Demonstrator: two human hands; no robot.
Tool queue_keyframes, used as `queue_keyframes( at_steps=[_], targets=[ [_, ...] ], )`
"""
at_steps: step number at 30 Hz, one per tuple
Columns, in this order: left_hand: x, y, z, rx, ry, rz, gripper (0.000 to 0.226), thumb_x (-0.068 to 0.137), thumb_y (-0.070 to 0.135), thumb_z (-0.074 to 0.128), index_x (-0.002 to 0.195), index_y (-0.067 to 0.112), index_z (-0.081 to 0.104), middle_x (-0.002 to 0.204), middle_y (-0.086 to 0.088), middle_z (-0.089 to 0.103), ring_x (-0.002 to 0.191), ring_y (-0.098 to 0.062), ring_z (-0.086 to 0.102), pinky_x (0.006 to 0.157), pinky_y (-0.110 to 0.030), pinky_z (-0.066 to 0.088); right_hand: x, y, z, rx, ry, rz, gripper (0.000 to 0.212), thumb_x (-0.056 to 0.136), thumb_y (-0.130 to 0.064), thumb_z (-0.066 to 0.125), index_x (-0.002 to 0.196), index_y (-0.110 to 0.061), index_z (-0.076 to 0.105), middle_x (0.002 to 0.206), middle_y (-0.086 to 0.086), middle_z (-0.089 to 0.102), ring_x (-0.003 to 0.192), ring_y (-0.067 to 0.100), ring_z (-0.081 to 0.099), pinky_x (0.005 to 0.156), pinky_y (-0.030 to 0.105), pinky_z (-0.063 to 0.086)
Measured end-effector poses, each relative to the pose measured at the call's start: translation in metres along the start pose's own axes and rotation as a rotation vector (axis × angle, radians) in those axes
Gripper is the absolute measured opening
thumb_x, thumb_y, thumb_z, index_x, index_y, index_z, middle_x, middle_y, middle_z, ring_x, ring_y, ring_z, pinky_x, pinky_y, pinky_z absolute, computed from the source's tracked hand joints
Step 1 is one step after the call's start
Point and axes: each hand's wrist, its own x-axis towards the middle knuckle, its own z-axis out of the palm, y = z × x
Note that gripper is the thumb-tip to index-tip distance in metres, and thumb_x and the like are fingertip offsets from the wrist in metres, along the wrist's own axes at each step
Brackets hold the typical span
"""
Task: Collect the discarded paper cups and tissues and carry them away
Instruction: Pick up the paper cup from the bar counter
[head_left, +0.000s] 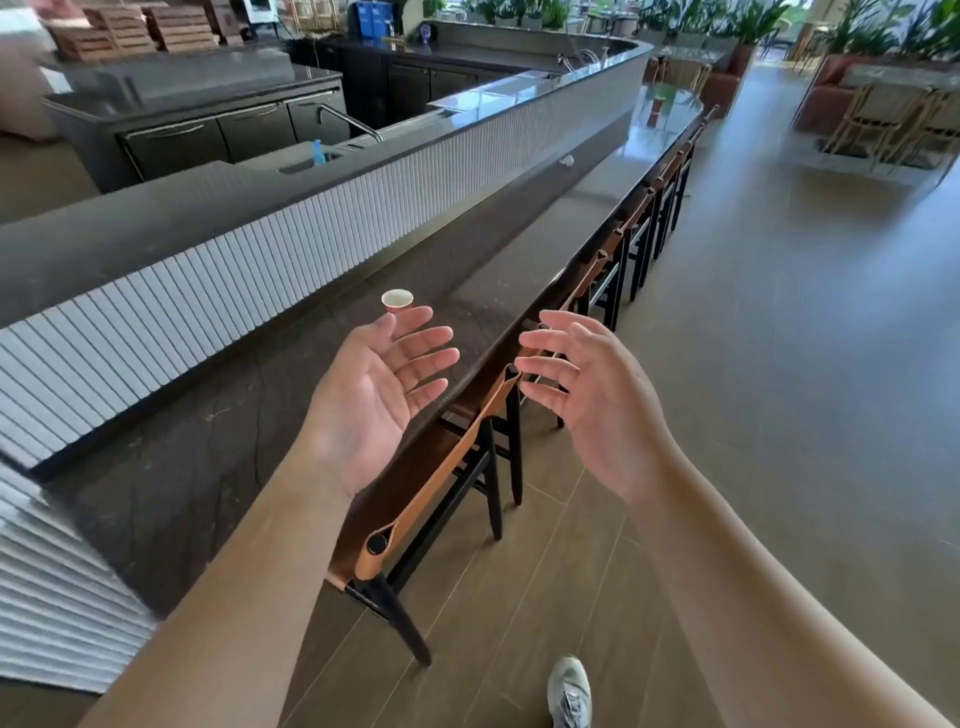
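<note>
A small paper cup (397, 301) with a white inside and pinkish wall stands upright on the dark bar counter (218, 447), just beyond my left hand's fingertips. My left hand (374, 395) is held palm up over the counter's edge, fingers spread, holding nothing. My right hand (592, 400) hovers beside it over the chairs, fingers spread, empty. Far along the counter lies a crumpled white tissue (567, 160). A red cup (658, 105) stands near the counter's far end.
A row of black-legged chairs (447, 499) with tan leather backs is tucked under the counter's right edge. A ribbed white wall (260, 275) runs along the counter's left. Open tiled floor (779, 364) lies to the right. My shoe (570, 691) shows below.
</note>
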Motion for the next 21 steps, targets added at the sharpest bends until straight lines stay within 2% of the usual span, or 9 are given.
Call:
queue_keyframes(
  at_steps=[7, 14, 17, 21],
  targets=[
    [0.068, -0.026, 0.047, 0.029, 0.059, -0.06, 0.041, 0.097, 0.046, 0.047, 0.125, 0.023, 0.067, 0.123, -0.004, 0.075, 0.114, -0.021, 0.072, 0.094, -0.039, 0.049, 0.069, -0.007, -0.053, 0.032, -0.044, 0.049, 0.039, 0.082, -0.034, 0.057, 0.115, -0.016, 0.066, 0.11, 0.01, 0.071, 0.102, 0.025, 0.066, 0.086, 0.039, 0.051],
    [0.135, -0.037, 0.096, 0.057, 0.12, -0.057, 0.037, 0.105, 0.04, 0.041, 0.124, 0.022, 0.067, 0.121, -0.004, 0.075, 0.112, -0.02, 0.072, 0.094, -0.039, 0.048, 0.142, -0.021, -0.104, -0.002, -0.107, 0.109, 0.042, 0.082, -0.034, 0.056, 0.118, -0.015, 0.066, 0.112, 0.009, 0.071, 0.102, 0.025, 0.067, 0.088, 0.039, 0.052],
    [0.158, -0.032, 0.102, 0.074, 0.172, -0.022, 0.038, 0.102, 0.041, 0.043, 0.124, 0.022, 0.067, 0.12, -0.002, 0.075, 0.113, -0.02, 0.072, 0.093, -0.038, 0.049, 0.171, -0.024, -0.117, -0.001, -0.138, 0.108, 0.04, 0.082, -0.033, 0.056, 0.117, -0.016, 0.067, 0.111, 0.008, 0.072, 0.101, 0.025, 0.068, 0.086, 0.038, 0.053],
    [0.177, -0.039, 0.106, 0.098, 0.257, -0.067, 0.033, 0.108, 0.035, 0.042, 0.109, 0.016, 0.069, 0.107, -0.004, 0.077, 0.098, -0.017, 0.075, 0.086, -0.035, 0.05, 0.2, -0.021, -0.127, 0.003, -0.169, 0.135, 0.038, 0.082, -0.034, 0.057, 0.115, -0.019, 0.068, 0.111, 0.005, 0.073, 0.1, 0.023, 0.069, 0.082, 0.034, 0.053]
  ],
)
